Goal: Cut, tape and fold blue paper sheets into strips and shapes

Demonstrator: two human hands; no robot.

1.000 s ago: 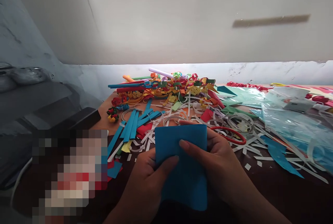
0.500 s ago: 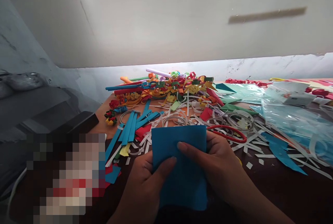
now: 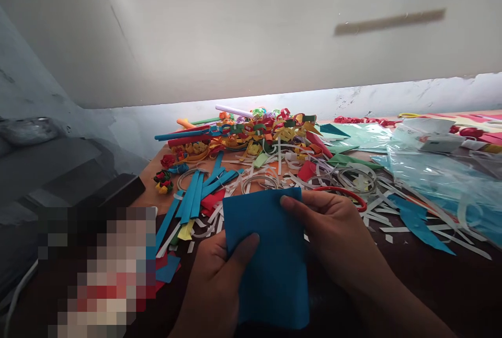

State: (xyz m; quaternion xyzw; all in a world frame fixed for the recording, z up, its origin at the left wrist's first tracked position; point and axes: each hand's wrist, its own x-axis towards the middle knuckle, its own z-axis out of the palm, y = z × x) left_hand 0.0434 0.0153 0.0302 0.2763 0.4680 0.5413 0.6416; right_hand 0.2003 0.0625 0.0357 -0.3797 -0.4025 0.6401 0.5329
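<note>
A blue rectangular sheet of paper (image 3: 274, 265) is held up in front of me, slightly tilted. My left hand (image 3: 221, 270) grips its left edge, thumb on the front face and fingers behind. At the upper right corner, my right hand (image 3: 337, 228) pinches the sheet between thumb and fingers. Beyond the sheet lie blue paper strips (image 3: 192, 196), white paper scraps (image 3: 386, 217) and a red-handled tool (image 3: 355, 199), partly hidden by my right hand.
Colourful paper chains (image 3: 259, 128) and rolled paper sticks are heaped at the table's back. Clear plastic packets (image 3: 427, 170) lie on the right. Paper flowers (image 3: 162, 181) sit back left, near a dark box-like object (image 3: 121, 191). A pixelated patch covers the lower left.
My right hand has moved up to the sheet's top right corner, its thumb now near the top edge. The sheet has tilted a little, and the whole view has shifted slightly.
</note>
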